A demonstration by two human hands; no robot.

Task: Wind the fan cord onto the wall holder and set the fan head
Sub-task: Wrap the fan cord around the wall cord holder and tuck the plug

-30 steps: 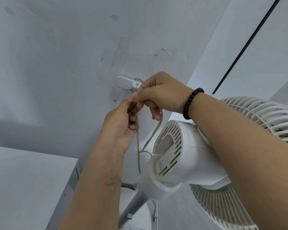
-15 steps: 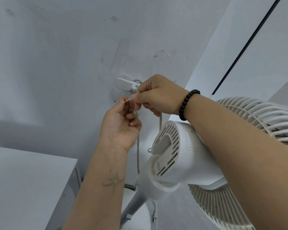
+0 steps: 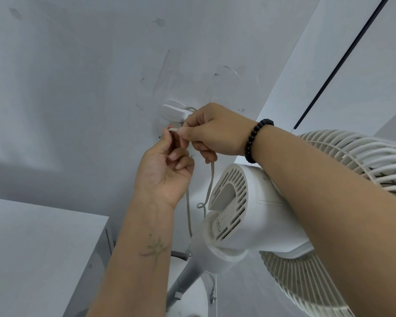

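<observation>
Cord (image 3: 211,181) pinched by both left hand (image 3: 167,172) and right hand (image 3: 212,131) just below wall holder (image 3: 175,112), centre frame. Advice: keep tension even, lay each turn snug behind the holder's lip; avoid tugging the fan head (image 3: 256,209).

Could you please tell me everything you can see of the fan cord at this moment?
The fan cord is a thin, pale grey-beige flexible cable. A short stretch is pinched between the left hand and the right hand, just below the white wall holder, where a loop shows around the holder. Two strands hang down from the hands towards the fan's neck; the right one ends in a small curl. Its plug is not visible.
</observation>
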